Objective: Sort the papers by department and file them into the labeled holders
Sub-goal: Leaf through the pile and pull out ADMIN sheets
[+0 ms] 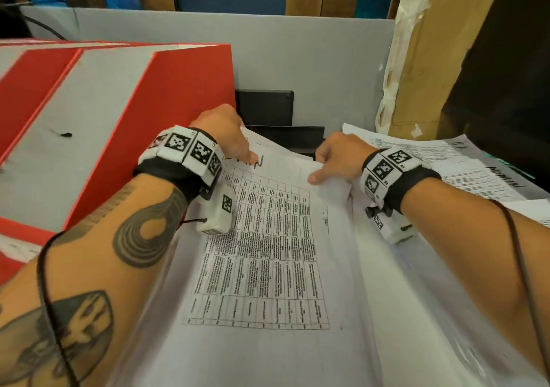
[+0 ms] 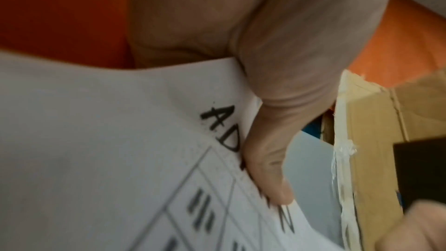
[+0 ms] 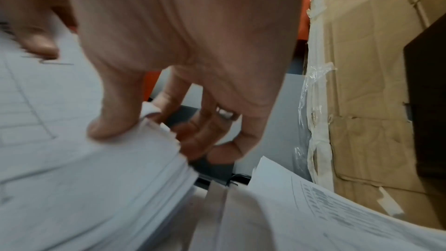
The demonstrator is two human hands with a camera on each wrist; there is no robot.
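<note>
holding a stack of papers (image 1: pixel 268 238) by its far edge, both hands pinching.
left hand (image 1: pixel 223 131) and right hand (image 1: pixel 339 154) grasp the far corners, thumbs on top; long axis runs away toward black holders (image 1: pixel 282 136) just beyond. another paper pile (image 1: pixel 440 160) lies right, red box (image 1: pixel 119 95) left.

Desk surface hidden under paper: printed stack (image 1: pixel 268 252) centre, second stack (image 1: pixel 446 160) at right edge, black holder (image 1: pixel 285 136) at back.
</note>
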